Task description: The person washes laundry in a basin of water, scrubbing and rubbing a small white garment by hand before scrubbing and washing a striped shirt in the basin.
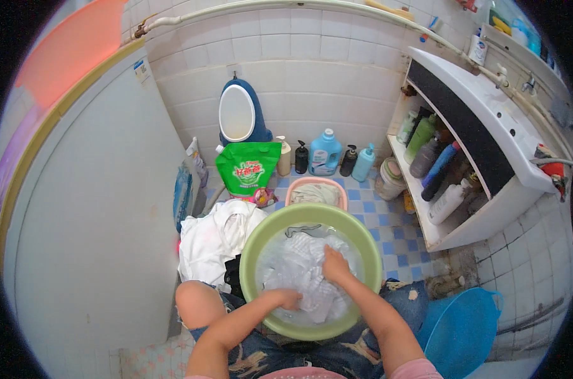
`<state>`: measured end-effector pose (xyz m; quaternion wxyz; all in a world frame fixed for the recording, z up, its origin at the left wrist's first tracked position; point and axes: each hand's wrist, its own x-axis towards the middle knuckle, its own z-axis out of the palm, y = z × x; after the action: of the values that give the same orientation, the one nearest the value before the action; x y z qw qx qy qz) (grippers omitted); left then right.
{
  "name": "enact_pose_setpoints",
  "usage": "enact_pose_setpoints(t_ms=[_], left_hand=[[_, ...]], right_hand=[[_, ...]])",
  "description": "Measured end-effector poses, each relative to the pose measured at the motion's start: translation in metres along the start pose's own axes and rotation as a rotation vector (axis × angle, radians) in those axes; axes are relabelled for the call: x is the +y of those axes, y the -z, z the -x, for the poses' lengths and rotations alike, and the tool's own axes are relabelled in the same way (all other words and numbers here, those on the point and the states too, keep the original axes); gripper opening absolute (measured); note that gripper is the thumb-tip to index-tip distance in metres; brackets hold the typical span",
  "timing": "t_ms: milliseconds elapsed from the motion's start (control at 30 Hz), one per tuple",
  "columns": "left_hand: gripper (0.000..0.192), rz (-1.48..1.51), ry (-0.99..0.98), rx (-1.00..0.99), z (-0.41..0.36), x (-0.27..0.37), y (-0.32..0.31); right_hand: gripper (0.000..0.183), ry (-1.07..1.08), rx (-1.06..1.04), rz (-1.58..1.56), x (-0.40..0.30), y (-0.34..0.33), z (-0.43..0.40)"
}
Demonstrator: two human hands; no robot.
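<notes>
A green plastic basin (310,212) stands between my knees, holding cloudy water and a soaked white garment (298,263). My right hand (336,266) grips a fold of this cloth near the basin's right side. Lower left, my left hand (289,299) dips into the water against the cloth; its fingertips are hidden, so its grip cannot be made out. A dark grey strap or cord (303,230) floats near the far rim. Beside the basin on the left lies a pile of white clothes (215,237), with a black cloth (233,272) partly tucked under it.
Behind the basin are a pink tub (343,189) with wet cloth, a green detergent pouch (249,166) and a blue detergent bottle (325,154) among pump bottles. A white appliance (92,213) stands left. On the right are a sink cabinet (481,222) and a blue bucket (462,327).
</notes>
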<state>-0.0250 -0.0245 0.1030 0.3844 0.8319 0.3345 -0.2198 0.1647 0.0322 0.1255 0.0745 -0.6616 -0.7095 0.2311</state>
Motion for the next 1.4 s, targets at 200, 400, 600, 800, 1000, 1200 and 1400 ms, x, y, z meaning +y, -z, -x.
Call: enact_pose_setpoints(t_ms=[200, 400, 600, 800, 1000, 1200, 1400], left_hand=[[0.035, -0.003, -0.072, 0.106, 0.007, -0.003, -0.014], [0.029, 0.239, 0.186, 0.368, 0.018, 0.016, 0.031], [0.033, 0.420, 0.187, 0.885, 0.033, 0.002, 0.056], [0.054, 0.810, 0.138, 0.944, 0.021, -0.011, 0.062], [0.046, 0.724, -0.186, 1.125, 0.013, 0.004, 0.057], [0.030, 1.148, 0.183, 1.112, 0.021, -0.018, 0.073], [0.025, 1.712, -0.227, 1.406, 0.043, -0.026, 0.104]], right_hand=[[0.039, -0.053, -0.316, 0.219, -0.033, 0.021, 0.005], [0.025, 0.140, 0.258, -0.375, 0.012, -0.014, -0.030], [0.026, 0.122, 0.043, -0.846, -0.048, 0.061, -0.018], [0.033, 0.150, 0.004, -1.494, -0.080, 0.113, -0.002], [0.029, 0.208, 0.056, -1.797, -0.093, 0.146, 0.016], [0.026, 0.180, 0.148, -1.610, -0.078, 0.156, 0.010], [0.025, 0.026, 0.211, -1.081, -0.023, 0.123, -0.018]])
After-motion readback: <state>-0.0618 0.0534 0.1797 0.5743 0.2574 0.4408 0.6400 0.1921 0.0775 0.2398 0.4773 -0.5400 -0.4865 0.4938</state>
